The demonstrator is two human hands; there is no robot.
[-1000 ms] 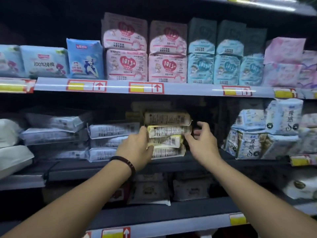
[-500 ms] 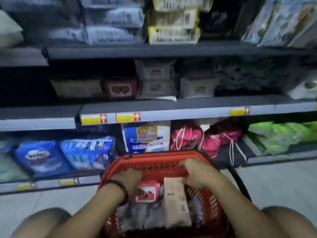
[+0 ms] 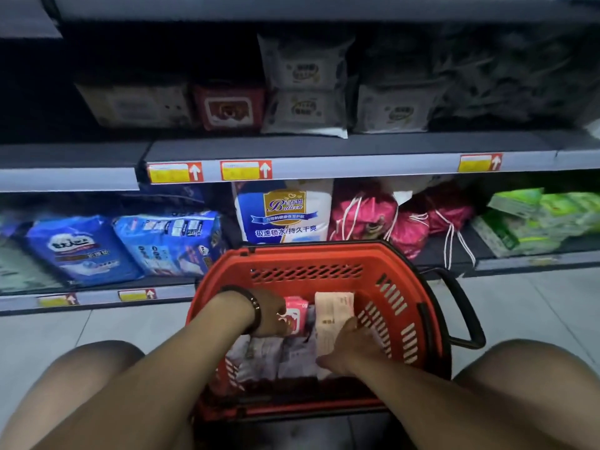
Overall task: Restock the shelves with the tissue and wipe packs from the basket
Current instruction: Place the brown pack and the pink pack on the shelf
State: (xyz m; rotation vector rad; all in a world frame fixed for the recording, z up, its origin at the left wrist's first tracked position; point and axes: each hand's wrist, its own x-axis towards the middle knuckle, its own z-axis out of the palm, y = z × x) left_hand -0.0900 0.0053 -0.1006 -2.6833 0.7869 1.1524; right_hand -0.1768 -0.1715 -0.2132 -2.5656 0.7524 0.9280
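Both hands are down in the red basket [image 3: 328, 254], which sits on the floor between the knees, in front of the bottom shelf. Right hand [image 3: 352, 347], at the near right of the load: grip looks clamped on the near end of a pale beige pack [image 3: 334, 315], thumb across its face. The pack's long axis runs near-to-far, away from the hand toward the basket's far wall. Left hand [image 3: 271, 315], at the left: fingers curled onto a pink-and-red pack [image 3: 296, 315], just left of the beige one; whether that grip is fully closed I can't tell. Under both lie grey-white packs [image 3: 276, 355], flat along the near edge. Right hand is nearer the beige pack, so it probably lifts that one; clear path upward, only the basket rim and black handle [image 3: 464, 310] at the right to avoid. Farther on: the bottom shelf with blue bags [image 3: 81, 248] and pink drawstring bags [image 3: 367, 216]; the shelf above [image 3: 357, 160] carries white wipe packs [image 3: 305, 112] and a red pack [image 3: 229, 107], with dark open space at its left end.
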